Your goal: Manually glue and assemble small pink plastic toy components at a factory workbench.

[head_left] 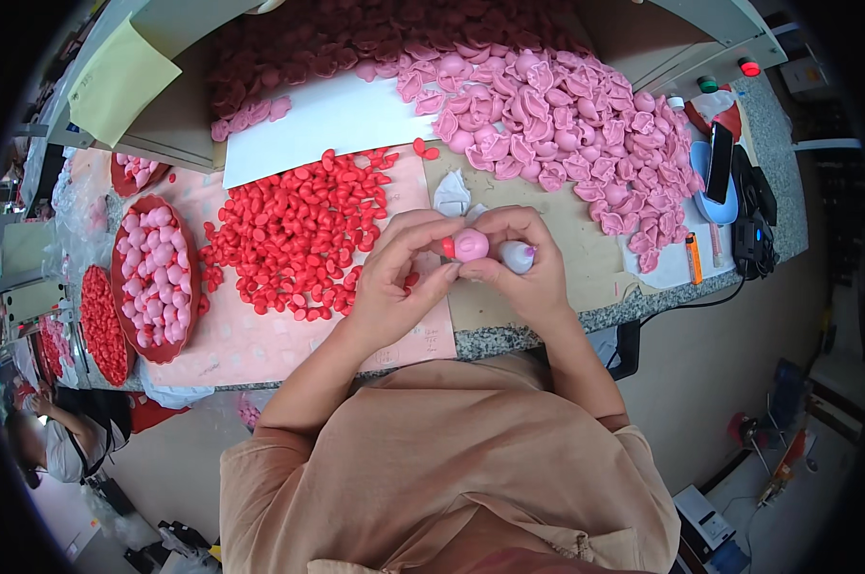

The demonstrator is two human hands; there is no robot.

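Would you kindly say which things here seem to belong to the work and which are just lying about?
Likely in the work:
round pink piece between left hand and right hand
small white bottle with purple tip
heap of small red pieces
heap of ruffled pink pieces

Probably just lying about:
black rectangular phone
slim orange item
yellow paper note

From my remote seat, I see small dark handwriting (415, 346) near lower right corner of pink sheet (428, 320): several short lines, too tiny for me to read. Yellow paper slip (124, 81), upper left, on pale cabinet (176, 124): faint marks, illegible. Orange lighter-shaped item (694, 258), right: dark marks, illegible too.
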